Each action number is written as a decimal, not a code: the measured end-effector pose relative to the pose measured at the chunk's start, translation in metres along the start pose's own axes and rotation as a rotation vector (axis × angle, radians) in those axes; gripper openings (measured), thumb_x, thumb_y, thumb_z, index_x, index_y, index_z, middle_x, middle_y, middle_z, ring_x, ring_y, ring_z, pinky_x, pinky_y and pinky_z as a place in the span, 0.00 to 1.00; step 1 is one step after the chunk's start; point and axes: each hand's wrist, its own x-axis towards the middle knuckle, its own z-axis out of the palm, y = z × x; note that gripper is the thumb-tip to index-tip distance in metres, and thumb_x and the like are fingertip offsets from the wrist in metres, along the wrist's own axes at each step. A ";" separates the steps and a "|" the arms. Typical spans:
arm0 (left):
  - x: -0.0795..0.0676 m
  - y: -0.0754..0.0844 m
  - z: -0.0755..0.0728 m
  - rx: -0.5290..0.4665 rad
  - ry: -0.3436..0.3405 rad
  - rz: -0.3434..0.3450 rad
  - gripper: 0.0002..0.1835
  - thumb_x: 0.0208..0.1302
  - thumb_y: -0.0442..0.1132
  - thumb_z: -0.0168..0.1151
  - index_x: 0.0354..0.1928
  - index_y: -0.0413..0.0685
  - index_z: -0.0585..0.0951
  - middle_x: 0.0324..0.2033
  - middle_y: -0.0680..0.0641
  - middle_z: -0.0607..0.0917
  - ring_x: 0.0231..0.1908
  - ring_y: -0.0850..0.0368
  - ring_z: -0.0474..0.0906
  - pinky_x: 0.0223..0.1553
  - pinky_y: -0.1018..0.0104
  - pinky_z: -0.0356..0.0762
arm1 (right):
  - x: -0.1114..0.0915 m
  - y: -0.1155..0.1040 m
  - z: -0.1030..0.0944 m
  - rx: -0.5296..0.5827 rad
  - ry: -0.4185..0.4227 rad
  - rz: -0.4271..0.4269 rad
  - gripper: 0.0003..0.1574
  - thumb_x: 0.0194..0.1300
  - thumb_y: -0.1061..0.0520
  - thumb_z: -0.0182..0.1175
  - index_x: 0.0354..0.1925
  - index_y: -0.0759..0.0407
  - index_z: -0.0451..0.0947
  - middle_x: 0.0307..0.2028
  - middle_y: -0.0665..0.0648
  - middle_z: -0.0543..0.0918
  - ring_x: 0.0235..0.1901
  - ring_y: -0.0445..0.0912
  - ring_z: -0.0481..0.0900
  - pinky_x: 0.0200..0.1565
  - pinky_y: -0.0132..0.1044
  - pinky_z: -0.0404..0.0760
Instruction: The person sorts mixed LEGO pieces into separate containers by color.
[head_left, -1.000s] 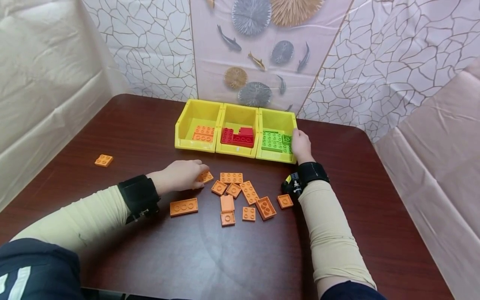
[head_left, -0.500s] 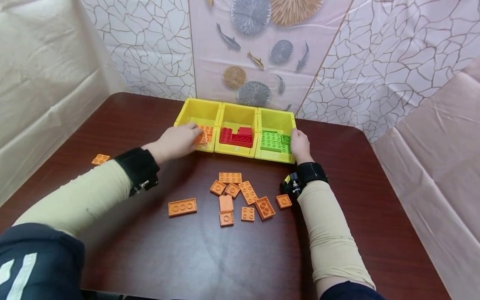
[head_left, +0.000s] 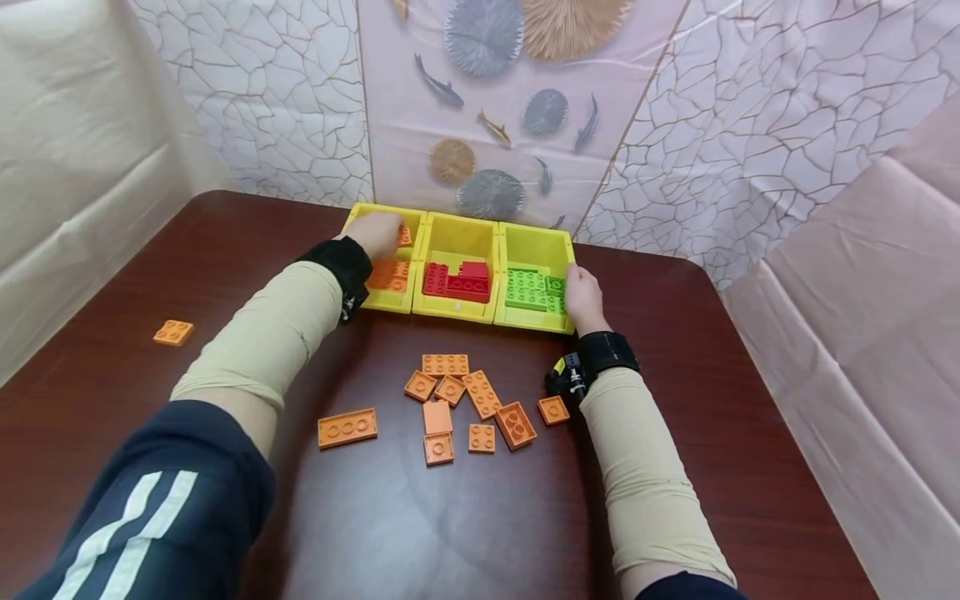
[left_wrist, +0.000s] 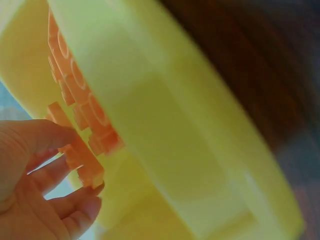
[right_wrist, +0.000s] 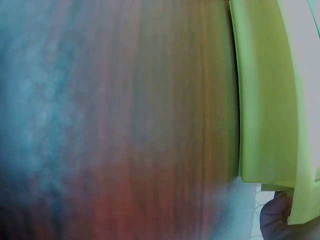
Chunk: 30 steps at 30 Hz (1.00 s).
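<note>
Inside the left compartment of the yellow three-part bin, my left hand pinches an orange building brick between thumb and fingers. Below it, other orange bricks lie on the compartment floor, partly hidden by the hand. My right hand grips the bin's right side wall, and a curled fingertip shows at that edge in the right wrist view. Red bricks lie in the middle compartment. Green bricks fill the front of the right one.
Several orange bricks lie scattered before the bin, including a long one, an eight-stud one and a deep upturned one. A lone orange brick sits far left. A patterned cloth backdrop hangs behind the brown table.
My left hand took an orange brick from the table, reached the left compartment and moved deeper to its back. The right hand stays at the bin's side. The head view shifted slightly.
</note>
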 end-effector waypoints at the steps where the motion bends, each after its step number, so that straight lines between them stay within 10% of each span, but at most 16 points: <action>1: 0.003 -0.001 0.001 0.000 -0.006 -0.008 0.10 0.64 0.35 0.52 0.45 0.40 0.75 0.37 0.42 0.76 0.38 0.47 0.70 0.45 0.56 0.67 | 0.000 0.000 0.001 -0.003 -0.006 -0.001 0.35 0.73 0.38 0.26 0.57 0.59 0.67 0.39 0.61 0.70 0.35 0.51 0.69 0.39 0.40 0.69; 12: 0.024 -0.001 0.016 -0.080 -0.076 -0.029 0.07 0.59 0.30 0.48 0.28 0.38 0.75 0.28 0.42 0.72 0.31 0.48 0.67 0.38 0.61 0.67 | -0.001 -0.001 0.000 0.012 -0.014 -0.011 0.35 0.73 0.39 0.27 0.61 0.58 0.65 0.41 0.62 0.71 0.37 0.52 0.69 0.41 0.42 0.68; 30: 0.021 0.003 0.027 -0.159 -0.143 -0.018 0.16 0.69 0.34 0.40 0.47 0.35 0.76 0.43 0.37 0.75 0.41 0.46 0.67 0.48 0.58 0.65 | 0.001 0.004 0.001 0.012 0.013 -0.029 0.37 0.72 0.37 0.27 0.62 0.58 0.65 0.41 0.62 0.72 0.36 0.52 0.70 0.41 0.42 0.69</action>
